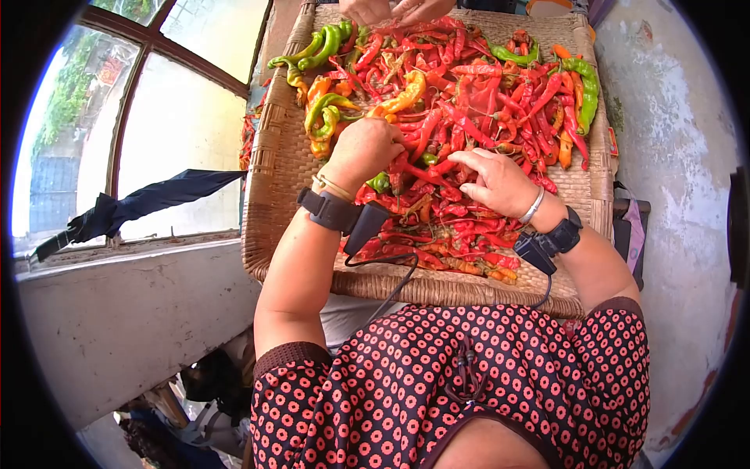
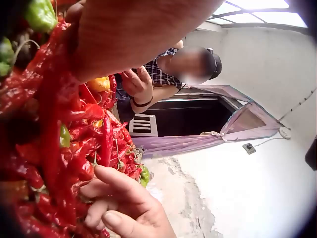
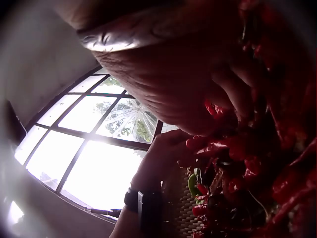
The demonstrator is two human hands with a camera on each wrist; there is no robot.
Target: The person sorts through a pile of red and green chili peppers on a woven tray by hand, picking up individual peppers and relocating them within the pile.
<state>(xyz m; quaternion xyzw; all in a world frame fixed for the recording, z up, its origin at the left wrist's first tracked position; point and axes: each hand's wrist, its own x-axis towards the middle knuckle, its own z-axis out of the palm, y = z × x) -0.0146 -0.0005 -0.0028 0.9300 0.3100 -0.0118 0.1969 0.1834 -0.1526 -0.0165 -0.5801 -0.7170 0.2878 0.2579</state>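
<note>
Red chili peppers (image 1: 469,117) lie heaped across a woven basket tray (image 1: 269,180). My left hand (image 1: 363,148) is curled over the left side of the heap. In the left wrist view its fingers pinch a red chili pepper (image 2: 52,104); the fingertips are partly hidden. My right hand (image 1: 500,184) hovers low over the peppers just to the right, its thumb and forefinger spread apart with nothing between them. A small green pepper (image 1: 379,183) sits below the left hand. Yellow-orange peppers (image 1: 406,92) and curled green ones (image 1: 328,45) lie beyond it.
Across the tray, another person's hands (image 1: 383,9) are at its far edge. A folded dark umbrella (image 1: 148,205) lies along the window ledge on the left. A bare wall (image 1: 672,156) runs along the right. Cables (image 1: 391,293) hang from both wrist cameras.
</note>
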